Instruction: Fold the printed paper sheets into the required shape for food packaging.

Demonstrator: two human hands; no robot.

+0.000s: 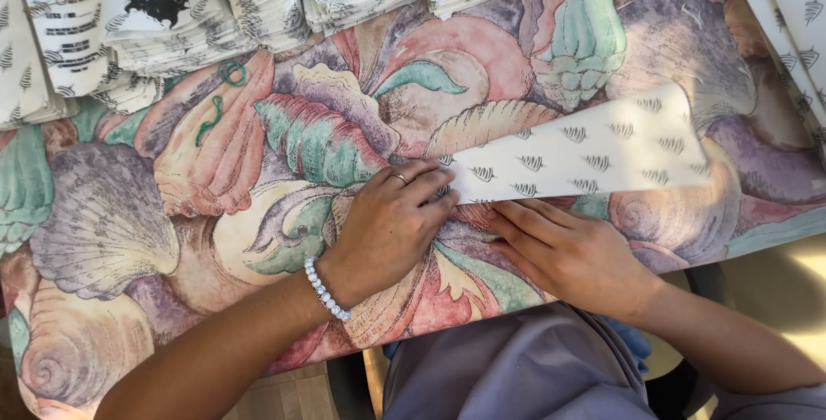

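Left hand [389,226]: flat, palm down, fingers close together, pressing the narrow left end of the paper [578,155]; ring on one finger, bead bracelet [325,289] at the wrist.
Right hand [572,252]: flat on the cloth [112,222], fingers straight and together, tips just under the paper's lower edge, touching it; grasping nothing.
Paper: white, small dark leaf marks, long tapered shape, lying on the cloth right of centre, widening toward the right.
Cloth: shell pattern in pink, green and purple.
Stacks [172,15]: same white printed paper, piled along the far edge.
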